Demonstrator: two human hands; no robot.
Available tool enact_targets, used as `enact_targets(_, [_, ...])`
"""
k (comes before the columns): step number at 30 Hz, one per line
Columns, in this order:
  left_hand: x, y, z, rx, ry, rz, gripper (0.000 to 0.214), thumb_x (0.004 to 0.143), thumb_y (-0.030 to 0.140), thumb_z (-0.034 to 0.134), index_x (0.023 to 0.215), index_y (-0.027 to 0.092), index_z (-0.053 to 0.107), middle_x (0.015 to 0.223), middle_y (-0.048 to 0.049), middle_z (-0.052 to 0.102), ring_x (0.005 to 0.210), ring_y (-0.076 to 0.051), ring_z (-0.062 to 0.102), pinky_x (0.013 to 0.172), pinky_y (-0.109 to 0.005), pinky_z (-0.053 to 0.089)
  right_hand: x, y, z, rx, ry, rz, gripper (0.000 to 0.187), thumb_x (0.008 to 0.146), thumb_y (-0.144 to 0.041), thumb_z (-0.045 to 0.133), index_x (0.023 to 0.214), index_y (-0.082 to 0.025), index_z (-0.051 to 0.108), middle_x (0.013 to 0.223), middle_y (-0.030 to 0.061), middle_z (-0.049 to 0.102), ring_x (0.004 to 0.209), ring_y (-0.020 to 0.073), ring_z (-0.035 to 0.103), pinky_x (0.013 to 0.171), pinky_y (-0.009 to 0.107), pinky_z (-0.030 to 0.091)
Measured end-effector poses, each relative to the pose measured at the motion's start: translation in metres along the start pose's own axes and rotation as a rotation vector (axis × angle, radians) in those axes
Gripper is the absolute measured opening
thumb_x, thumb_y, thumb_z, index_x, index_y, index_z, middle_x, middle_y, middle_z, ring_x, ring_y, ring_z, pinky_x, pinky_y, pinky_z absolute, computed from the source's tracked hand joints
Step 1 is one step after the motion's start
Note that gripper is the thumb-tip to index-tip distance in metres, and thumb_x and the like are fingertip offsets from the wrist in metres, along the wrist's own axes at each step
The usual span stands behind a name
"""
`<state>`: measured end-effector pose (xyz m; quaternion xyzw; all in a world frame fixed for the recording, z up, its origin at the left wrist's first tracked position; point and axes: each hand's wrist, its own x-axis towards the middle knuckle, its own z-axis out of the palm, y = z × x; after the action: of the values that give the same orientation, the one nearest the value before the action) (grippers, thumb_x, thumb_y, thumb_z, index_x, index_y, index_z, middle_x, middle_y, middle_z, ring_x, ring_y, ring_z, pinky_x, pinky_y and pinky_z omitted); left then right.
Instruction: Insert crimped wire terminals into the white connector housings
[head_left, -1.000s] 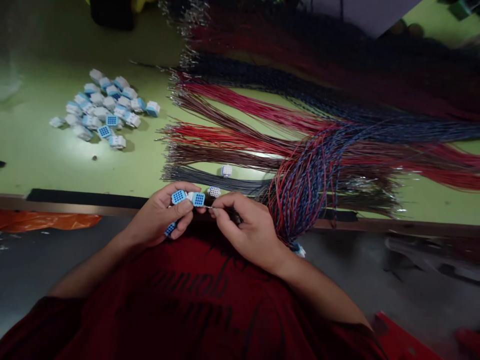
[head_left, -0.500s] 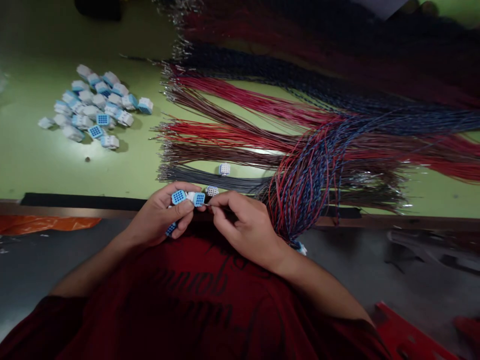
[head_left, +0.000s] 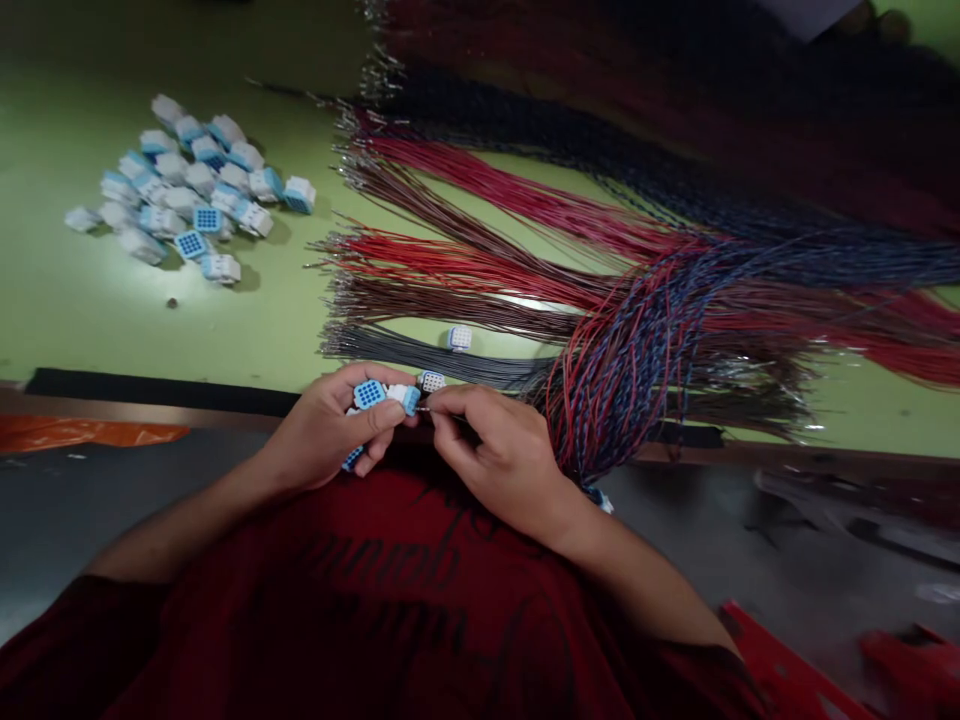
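Note:
Closed around several blue-and-white connector housings [head_left: 370, 394], my left hand [head_left: 322, 430] is at the table's front edge. One white housing with a blue end [head_left: 403, 398] sticks out past its thumb, the blue end facing right. My right hand [head_left: 502, 450] pinches a thin wire by its metal terminal [head_left: 423, 408], whose tip is at or very near that blue end. Whether the tip is inside a hole is too small to tell. Just behind the fingers is a white housing with dark holes [head_left: 433, 381].
Loose connector housings [head_left: 187, 190] lie heaped at the left of the green table [head_left: 247, 335]. Bundles of red, brown, grey and blue wires [head_left: 480, 265] spread across the middle and right, some hanging over the front edge. Another white housing [head_left: 460, 338] sits on the grey wires.
The housing past my left thumb has turned, so its holed blue face points more to the right. My right hand keeps its pinch beside it. The whole view has shifted slightly.

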<state>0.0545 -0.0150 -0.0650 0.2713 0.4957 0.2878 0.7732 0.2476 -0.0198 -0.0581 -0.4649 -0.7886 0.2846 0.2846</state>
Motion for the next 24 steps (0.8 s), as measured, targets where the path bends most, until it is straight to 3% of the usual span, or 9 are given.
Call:
enact_targets(7, [0.0019, 0.0022, 0.0022, -0.053, 0.037, -0.028, 0.037, 0.076, 0.036, 0.078, 0.097, 0.016, 0.056, 0.047, 0.0059, 0.059, 0.030, -0.007, 0.045, 0.032, -0.015, 0.030, 0.0048, -0.0023, -0.0007, 0.000, -0.008, -0.046, 0.012, 0.093, -0.010, 0.053, 0.092, -0.015, 0.065, 0.084, 0.0038, 0.075, 0.078, 0.0134, 0.071, 0.076, 0.025, 0.058])
enact_targets(15, [0.0011, 0.0015, 0.0002, -0.054, 0.017, -0.013, 0.035, 0.077, 0.035, 0.078, 0.097, 0.016, 0.056, 0.048, 0.0064, 0.059, 0.031, -0.006, 0.047, 0.033, -0.015, 0.031, 0.0086, -0.0028, -0.0031, 0.047, -0.033, 0.022, 0.013, 0.091, -0.010, 0.055, 0.091, -0.016, 0.066, 0.081, 0.0015, 0.075, 0.073, 0.0115, 0.070, 0.071, 0.022, 0.056])
enact_targets(24, [0.0037, 0.0036, -0.0004, -0.074, 0.033, -0.051, 0.042, 0.073, 0.042, 0.081, 0.095, 0.016, 0.056, 0.062, 0.0001, 0.067, 0.030, -0.006, 0.047, 0.031, -0.017, 0.029, 0.0088, -0.0007, -0.0015, 0.043, -0.059, 0.003, 0.014, 0.093, -0.012, 0.053, 0.091, -0.017, 0.066, 0.080, 0.0020, 0.074, 0.073, 0.0120, 0.070, 0.071, 0.023, 0.055])
